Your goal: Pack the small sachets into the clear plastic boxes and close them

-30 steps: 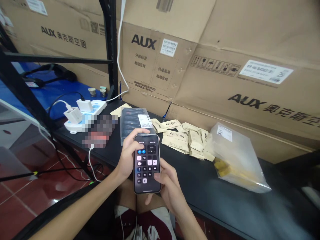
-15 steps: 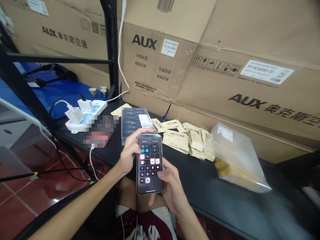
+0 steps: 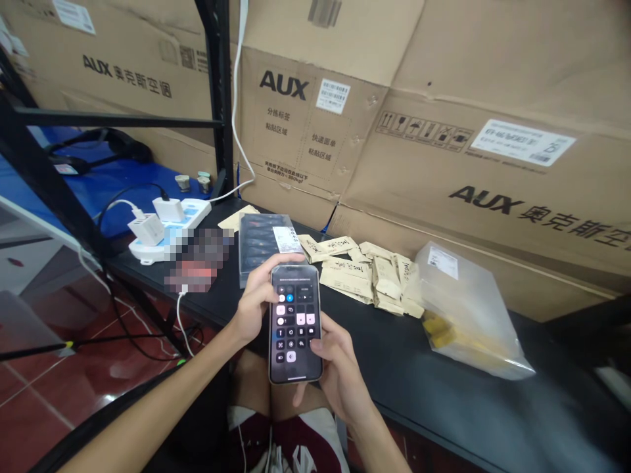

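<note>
I hold a smartphone (image 3: 294, 323) upright over my lap, its lit screen showing rows of control buttons. My left hand (image 3: 254, 303) grips its upper left edge, fingers curled round the top and thumb resting on the screen. My right hand (image 3: 332, 371) wraps the lower right edge, thumb at the screen's side. Just beyond the phone, on the black table (image 3: 444, 394), lies a clear-lidded box of dark items (image 3: 261, 244) with a white label.
Tan paper sachets (image 3: 367, 270) are heaped right of the box, with a clear plastic bag (image 3: 463, 315) of yellow pieces further right. A white power strip (image 3: 167, 220) with chargers sits at the left end. Large AUX cartons (image 3: 444, 151) wall off the back. A black rack post (image 3: 219, 98) stands left.
The phone has shifted slightly right and up since one second ago; my left thumb slid from the top of the screen to its left side. In the last half second almost nothing moved.
</note>
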The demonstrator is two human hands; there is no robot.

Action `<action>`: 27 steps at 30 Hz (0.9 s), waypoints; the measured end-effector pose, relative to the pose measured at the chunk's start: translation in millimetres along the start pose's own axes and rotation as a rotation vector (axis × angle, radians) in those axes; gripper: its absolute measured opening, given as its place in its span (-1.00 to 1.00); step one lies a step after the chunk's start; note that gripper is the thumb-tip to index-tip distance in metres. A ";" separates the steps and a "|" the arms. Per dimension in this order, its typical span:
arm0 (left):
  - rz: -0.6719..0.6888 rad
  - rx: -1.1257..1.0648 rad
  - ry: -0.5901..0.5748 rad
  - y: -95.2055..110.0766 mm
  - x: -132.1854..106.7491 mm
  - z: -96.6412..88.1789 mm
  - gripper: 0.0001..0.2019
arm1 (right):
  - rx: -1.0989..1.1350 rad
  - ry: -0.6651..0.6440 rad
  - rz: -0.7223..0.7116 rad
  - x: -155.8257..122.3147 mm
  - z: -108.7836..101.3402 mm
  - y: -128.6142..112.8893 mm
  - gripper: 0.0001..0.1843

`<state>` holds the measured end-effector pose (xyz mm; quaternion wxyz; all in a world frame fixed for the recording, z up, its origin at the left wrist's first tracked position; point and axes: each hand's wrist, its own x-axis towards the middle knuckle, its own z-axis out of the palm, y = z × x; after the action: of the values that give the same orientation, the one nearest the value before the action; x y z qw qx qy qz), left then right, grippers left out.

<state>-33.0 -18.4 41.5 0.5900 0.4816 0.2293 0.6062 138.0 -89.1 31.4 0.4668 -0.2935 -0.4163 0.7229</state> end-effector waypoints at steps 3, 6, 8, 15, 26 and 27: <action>0.027 -0.047 -0.036 -0.4 0.3 -1.0 -0.34 | -0.013 -0.006 -0.011 0.6 -0.4 1.7 -0.60; 0.025 -0.049 -0.051 0.1 -0.4 -1.4 -0.31 | -0.003 -0.020 -0.028 2.3 -2.3 5.8 -0.55; 0.024 -0.046 -0.064 0.5 -1.1 -1.6 -0.30 | 0.000 -0.024 -0.029 2.3 -2.4 6.2 -0.55; 0.036 -0.027 -0.076 0.9 -0.5 -2.6 -0.32 | 0.001 -0.034 -0.021 -0.2 -0.8 1.7 -0.62; -0.006 0.079 -0.028 -2.8 1.4 -4.7 -0.35 | 0.051 -0.057 -0.034 3.9 -7.4 10.5 -0.57; -0.006 0.078 -0.028 -3.4 1.4 -5.0 -0.35 | 0.052 -0.058 -0.036 3.9 -7.5 10.6 -0.58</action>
<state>-35.4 -15.0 36.9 0.5755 0.5121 0.2460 0.5882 138.0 -85.4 18.4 0.4748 -0.2527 -0.4160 0.7332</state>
